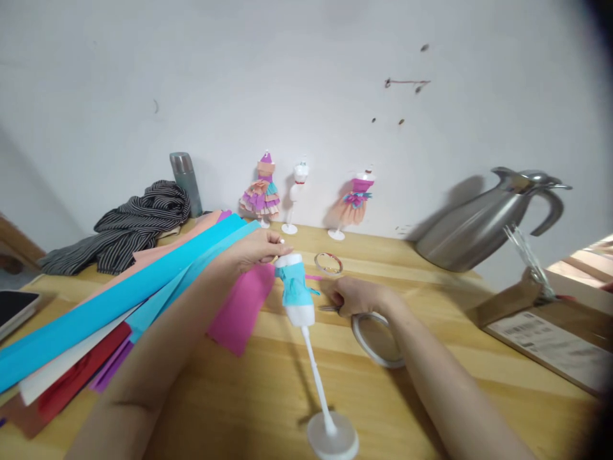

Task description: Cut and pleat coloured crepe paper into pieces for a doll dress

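Observation:
A small white mannequin (301, 316) on a thin stem and round base leans slightly in front of me, its torso wrapped in light blue paper (293, 284). My left hand (258, 249) is closed, pinching the mannequin's neck from the left. To the right, my right hand (352, 295) is curled low over the table. A slim grey metal tip (329, 308) sticks out by its fingers; the rest of that tool is hidden. Just beside the right wrist lies a large tape roll (378, 338). Beyond it lies a narrower tape ring (329, 263).
Blue paper (119, 291) and other coloured sheets spread on the left, with a pink piece (244, 306) near the mannequin. Dressed mini mannequins (261, 191) stand by the wall. A striped cloth (143, 223), flask (186, 182), steel jug (483, 217) and cardboard box (550, 326) surround the table.

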Demonstrator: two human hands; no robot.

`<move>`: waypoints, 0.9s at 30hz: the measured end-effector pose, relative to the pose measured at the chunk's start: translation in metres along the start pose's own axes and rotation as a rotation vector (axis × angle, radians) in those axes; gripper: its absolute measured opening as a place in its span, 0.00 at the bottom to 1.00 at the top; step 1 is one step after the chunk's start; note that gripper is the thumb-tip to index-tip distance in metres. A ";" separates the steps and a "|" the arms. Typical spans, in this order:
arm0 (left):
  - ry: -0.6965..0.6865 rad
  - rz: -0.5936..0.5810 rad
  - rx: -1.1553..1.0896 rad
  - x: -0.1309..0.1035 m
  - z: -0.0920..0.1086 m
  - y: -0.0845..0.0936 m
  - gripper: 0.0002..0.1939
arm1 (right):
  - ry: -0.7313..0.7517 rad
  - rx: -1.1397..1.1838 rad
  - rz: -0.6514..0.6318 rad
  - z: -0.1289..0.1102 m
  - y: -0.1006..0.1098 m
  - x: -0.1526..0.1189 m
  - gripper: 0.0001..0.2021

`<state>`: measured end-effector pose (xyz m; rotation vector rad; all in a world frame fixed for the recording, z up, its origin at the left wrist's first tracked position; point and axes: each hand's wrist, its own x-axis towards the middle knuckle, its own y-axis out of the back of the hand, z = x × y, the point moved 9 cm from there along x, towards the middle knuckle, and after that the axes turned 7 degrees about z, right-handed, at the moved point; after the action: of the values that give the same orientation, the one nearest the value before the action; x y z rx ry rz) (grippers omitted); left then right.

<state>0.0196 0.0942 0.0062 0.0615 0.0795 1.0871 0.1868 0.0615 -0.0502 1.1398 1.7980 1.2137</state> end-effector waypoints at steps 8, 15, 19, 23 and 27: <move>-0.036 -0.028 -0.058 -0.001 0.003 0.004 0.17 | 0.293 0.384 0.390 -0.041 0.106 -0.051 0.05; -0.083 -0.005 -0.079 -0.007 0.017 0.010 0.15 | 0.941 0.394 0.616 -0.149 0.096 -0.101 0.08; -0.090 0.020 -0.033 -0.012 0.023 0.014 0.15 | 1.022 0.311 0.707 -0.160 0.072 -0.088 0.09; -0.100 0.044 0.016 -0.014 0.028 0.017 0.15 | 0.990 0.240 0.803 -0.151 0.070 -0.082 0.09; -0.086 0.026 0.007 -0.015 0.029 0.014 0.14 | 0.954 0.157 0.845 -0.148 0.071 -0.086 0.09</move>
<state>0.0027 0.0872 0.0367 0.1152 0.0052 1.1088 0.1113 -0.0555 0.0714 1.6592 2.1321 2.4542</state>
